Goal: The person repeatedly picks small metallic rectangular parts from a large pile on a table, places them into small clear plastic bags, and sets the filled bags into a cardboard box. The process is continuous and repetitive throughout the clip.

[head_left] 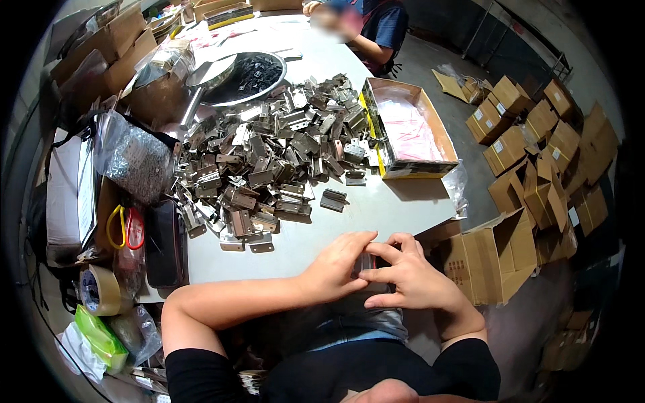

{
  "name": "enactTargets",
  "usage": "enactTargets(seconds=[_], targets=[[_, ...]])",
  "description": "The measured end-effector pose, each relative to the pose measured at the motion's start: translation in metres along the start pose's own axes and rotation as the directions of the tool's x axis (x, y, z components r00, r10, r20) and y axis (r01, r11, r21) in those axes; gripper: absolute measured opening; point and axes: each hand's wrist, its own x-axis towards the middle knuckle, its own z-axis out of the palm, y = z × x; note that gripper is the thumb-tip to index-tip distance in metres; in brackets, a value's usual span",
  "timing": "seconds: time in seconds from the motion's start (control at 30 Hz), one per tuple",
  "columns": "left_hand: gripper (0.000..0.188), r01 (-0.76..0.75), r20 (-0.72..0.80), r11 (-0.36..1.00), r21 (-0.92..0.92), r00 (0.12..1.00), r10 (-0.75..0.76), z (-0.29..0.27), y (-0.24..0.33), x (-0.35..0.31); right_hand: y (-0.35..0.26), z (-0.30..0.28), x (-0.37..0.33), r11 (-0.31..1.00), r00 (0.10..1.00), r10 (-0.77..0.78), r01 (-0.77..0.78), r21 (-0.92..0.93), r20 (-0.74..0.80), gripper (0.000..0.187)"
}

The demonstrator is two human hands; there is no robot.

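Close to my body, at the table's near edge, my left hand and my right hand meet with bent fingers around a small item. Only a dark, shiny, partly reddish strip of it shows between the fingers, so its kind is hidden. Ahead of the hands lies a large heap of bent metal brackets with holes. One bracket rests apart on the white table, nearest to my hands. Right of the heap stands an open cardboard box with pink-and-clear plastic bags inside.
A metal bowl of small dark parts, with a scoop, stands behind the heap. Left are scissors, a phone and a tape roll. Cardboard boxes cover the right floor. Another person sits at the far end.
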Motion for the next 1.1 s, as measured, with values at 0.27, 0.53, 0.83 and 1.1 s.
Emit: enactTargets(seconds=[0.27,0.53,0.83,1.1], targets=[[0.032,0.340,0.310,0.820,-0.459,0.927,-0.211,0.009,0.002,-0.006,0.052,-0.003,0.083,0.911,0.926,0.177,-0.026,0.411,-0.334,0.018],[0.030,0.316,0.314,0.788,-0.529,0.935,-0.164,0.010,-0.004,-0.004,0.072,0.059,0.116,0.995,0.828,-0.001,-0.054,-0.082,-0.561,0.019],[0.031,0.343,0.339,0.756,-0.558,0.925,-0.170,0.014,-0.005,-0.007,0.071,0.023,0.052,0.797,0.871,0.389,-0.154,0.584,-0.300,0.013],[0.031,0.407,0.393,0.655,-0.637,0.902,-0.178,0.022,-0.009,-0.011,0.078,0.034,0.056,0.979,0.877,0.052,0.048,0.196,-0.477,0.015]])
